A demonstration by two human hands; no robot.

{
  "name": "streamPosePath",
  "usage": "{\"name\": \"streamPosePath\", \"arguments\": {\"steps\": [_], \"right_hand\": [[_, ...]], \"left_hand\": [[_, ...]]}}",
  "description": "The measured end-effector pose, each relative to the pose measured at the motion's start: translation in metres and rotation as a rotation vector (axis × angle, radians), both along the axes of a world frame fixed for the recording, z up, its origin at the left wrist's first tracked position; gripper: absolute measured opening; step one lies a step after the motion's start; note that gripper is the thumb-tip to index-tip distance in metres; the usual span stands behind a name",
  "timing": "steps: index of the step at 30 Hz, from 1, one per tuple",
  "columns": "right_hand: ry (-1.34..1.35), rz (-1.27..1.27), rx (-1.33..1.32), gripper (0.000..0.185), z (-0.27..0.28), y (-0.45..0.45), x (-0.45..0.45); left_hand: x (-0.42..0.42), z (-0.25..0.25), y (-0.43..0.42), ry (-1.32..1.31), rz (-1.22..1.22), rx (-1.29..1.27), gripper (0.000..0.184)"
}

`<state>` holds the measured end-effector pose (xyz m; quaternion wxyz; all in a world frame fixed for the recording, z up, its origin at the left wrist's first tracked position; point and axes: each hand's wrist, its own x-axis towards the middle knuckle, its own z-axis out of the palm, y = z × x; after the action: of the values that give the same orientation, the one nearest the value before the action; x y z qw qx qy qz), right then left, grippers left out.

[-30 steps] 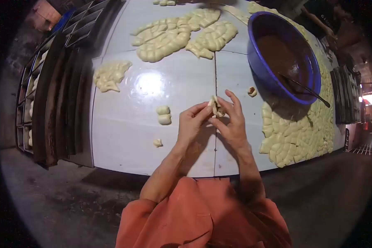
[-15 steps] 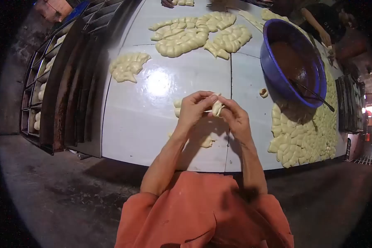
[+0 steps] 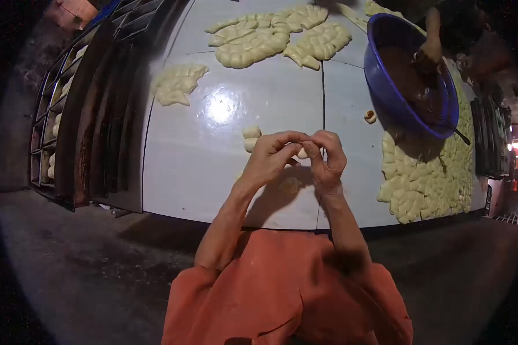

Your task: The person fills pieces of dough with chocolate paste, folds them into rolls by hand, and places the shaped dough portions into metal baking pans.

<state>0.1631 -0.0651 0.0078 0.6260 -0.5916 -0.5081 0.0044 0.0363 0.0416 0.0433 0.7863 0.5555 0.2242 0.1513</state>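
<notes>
Above the white table [image 3: 213,190], my left hand [image 3: 273,158] and my right hand [image 3: 328,161] meet with fingers closed around a small piece of dough [image 3: 303,153], mostly hidden by the fingers. Two pale dough pieces [image 3: 251,138] lie just left of my left hand. A flattened dough piece [image 3: 289,186] rests below my hands. To the right sits a small dough piece with brown filling showing [image 3: 370,117].
A blue basin [image 3: 380,89] of brown filling stands at right, with a co-worker's hand [image 3: 429,57] in it. Dough pieces [image 3: 420,184] spread beneath and beside it. More dough [image 3: 253,46] lies at the back. Racks [image 3: 54,126] stand at left.
My fingers have closed further over the dough, which shows less. The co-worker's hand has reached into the basin. The view has shifted, so the table's contents sit farther right than in the earliest frame.
</notes>
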Motion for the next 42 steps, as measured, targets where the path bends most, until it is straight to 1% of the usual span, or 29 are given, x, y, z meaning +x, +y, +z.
{"name": "streamPosePath", "arguments": {"steps": [1,4,5,6,7,8,10,11,13,14,16,17,18,20,21,22,24,25,26,28,30,32,34,36,37,38,39,40,42], "right_hand": [[-0.062,-0.112,0.056,0.016,-0.001,0.003,-0.003],[-0.067,-0.128,-0.049,0.018,0.000,-0.002,-0.005],[-0.063,-0.126,-0.054,0.018,0.001,-0.003,-0.006],[-0.024,-0.093,-0.200,0.021,0.003,-0.004,-0.007],[0.014,-0.058,-0.347,0.024,0.003,-0.005,-0.008],[0.086,-0.036,-0.359,0.026,0.001,-0.006,-0.013],[0.106,-0.015,-0.379,0.021,0.023,-0.006,-0.029],[0.105,-0.004,-0.385,0.021,0.021,-0.011,-0.031],[0.126,0.206,-0.386,0.022,0.011,-0.023,-0.031],[0.132,0.209,-0.393,0.022,0.006,-0.022,-0.030],[0.512,0.159,-0.563,0.024,0.002,-0.014,-0.024],[0.580,0.123,-0.541,0.024,-0.001,-0.003,-0.021],[0.828,0.124,-0.418,0.021,0.008,0.010,-0.025],[0.693,0.151,-0.499,0.020,-0.015,0.027,-0.012],[0.685,0.175,-0.653,0.019,-0.017,0.034,-0.011],[0.686,0.174,-0.655,0.019,-0.016,0.039,-0.008],[0.152,0.222,-0.780,0.021,-0.011,0.046,-0.004],[0.212,0.228,-0.872,0.029,0.007,0.046,-0.006],[0.220,0.228,-0.884,0.029,0.013,0.041,-0.009],[-0.006,0.043,-0.738,0.038,0.020,0.027,-0.011],[-0.040,0.112,-0.781,0.043,0.031,-0.001,-0.010],[-0.250,0.342,-0.914,0.040,0.035,-0.024,-0.016],[-0.254,0.336,-0.858,0.035,0.009,-0.041,-0.026],[-0.264,0.342,-0.791,0.030,-0.010,-0.050,-0.028],[0.066,0.296,-0.823,0.027,-0.015,-0.052,-0.029],[0.397,0.248,-0.837,0.023,-0.018,-0.053,-0.031],[1.005,0.245,-0.781,0.019,-0.014,-0.054,-0.034],[1.164,0.343,-0.563,0.019,-0.008,-0.054,-0.033],[1.155,0.361,-0.552,0.020,0.009,-0.050,-0.032]], "left_hand": [[-0.002,-0.001,-0.003,0.014,-0.010,0.006,0.027],[-0.012,-0.002,-0.014,-0.064,-0.006,-0.085,0.029],[-0.017,0.001,-0.015,-0.031,-0.026,0.007,0.030],[-0.019,0.002,-0.015,0.002,-0.046,0.098,0.031],[-0.020,-0.013,-0.016,0.157,0.018,0.113,0.034],[-0.023,-0.018,-0.016,0.160,0.023,0.107,0.034],[-0.030,-0.023,-0.016,0.151,0.195,-0.061,0.031],[-0.031,-0.035,-0.021,0.040,0.227,-0.255,0.035],[-0.040,-0.032,-0.022,0.060,0.241,-0.311,0.040],[-0.045,-0.029,-0.020,0.078,0.239,-0.358,0.045],[-0.052,-0.020,-0.014,0.131,0.257,-0.285,0.052],[-0.054,-0.021,-0.013,0.132,0.403,-0.241,0.052],[-0.058,-0.022,-0.010,0.131,0.551,-0.196,0.051],[-0.076,-0.020,0.002,0.279,0.523,0.013,0.047],[-0.083,-0.025,0.006,0.280,0.527,0.055,0.046],[-0.088,-0.029,0.007,0.281,0.529,0.097,0.045],[-0.097,-0.026,0.005,0.337,0.497,0.102,0.043],[-0.100,-0.023,0.003,0.393,0.465,0.107,0.041],[-0.104,-0.026,0.001,0.402,0.460,0.096,0.041],[-0.108,-0.035,-0.005,0.336,0.526,0.096,0.040],[-0.109,-0.038,-0.012,0.348,0.579,0.052,0.039],[-0.111,-0.036,-0.013,0.410,0.543,0.078,0.037],[-0.105,-0.046,-0.023,0.324,0.589,-0.032,0.036],[-0.098,-0.040,-0.029,0.374,0.369,0.226,0.039],[-0.093,-0.039,-0.030,0.296,0.372,-0.001,0.042],[-0.088,-0.034,-0.036,0.327,0.290,-0.023,0.044],[-0.081,-0.032,-0.041,0.344,0.217,0.050,0.043],[-0.074,-0.032,-0.046,0.361,0.143,0.120,0.043],[-0.059,-0.042,-0.055,0.160,0.091,-0.135,0.040]]}}
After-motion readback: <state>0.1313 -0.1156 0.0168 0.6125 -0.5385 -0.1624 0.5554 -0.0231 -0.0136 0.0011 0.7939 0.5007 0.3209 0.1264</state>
